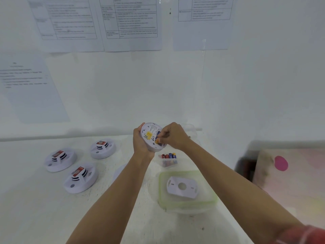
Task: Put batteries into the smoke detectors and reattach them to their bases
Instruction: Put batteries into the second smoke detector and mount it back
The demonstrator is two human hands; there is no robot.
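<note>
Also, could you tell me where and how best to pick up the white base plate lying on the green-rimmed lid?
Probably come from above and pinch the base plate across its two long edges. It lies flat on the green-rimmed lid, its edges free all round, and it looks thin, so only the rim offers a hold.

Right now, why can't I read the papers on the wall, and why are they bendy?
In the head view the papers are out of focus, so the print smears, and the wide lens bends their edges. The light is flat, with faint shadows on the table. The smoke detector in the left hand looks slightly blurred.
</note>
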